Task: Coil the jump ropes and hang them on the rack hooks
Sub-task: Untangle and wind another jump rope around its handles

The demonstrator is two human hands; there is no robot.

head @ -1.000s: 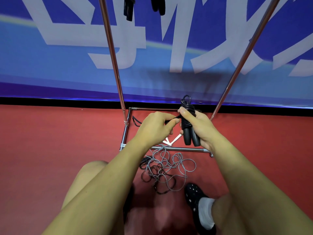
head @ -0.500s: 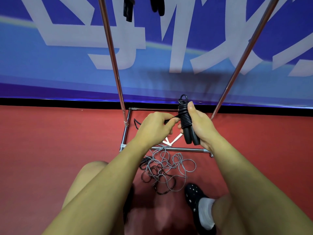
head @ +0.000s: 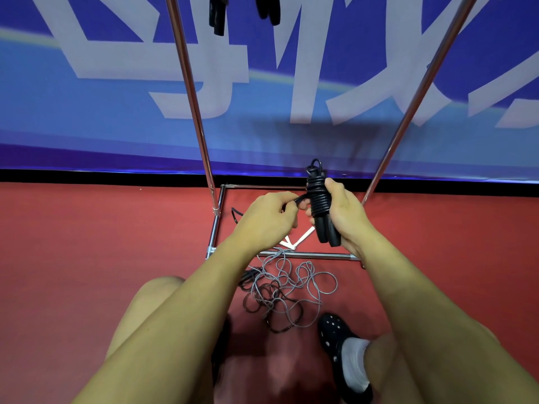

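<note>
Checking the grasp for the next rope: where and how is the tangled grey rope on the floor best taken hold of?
Probably at its dark handles, which lie at the left edge of the grey rope pile, coming down from above and the left. They look like the only rigid part; the loose loops overlap a darker cord, so a grip in the middle would likely lift a knot.

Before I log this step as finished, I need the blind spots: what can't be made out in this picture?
- Head view: the rack hooks are cut off by the top edge; only the ends of the black handles hanging there show.
- The rope end pinched by the left hand is hidden by its fingers.
- How the right hand secures the black coiled rope is hidden behind the coil.
- The tangled ropes on the floor: their number is unreadable.
</note>
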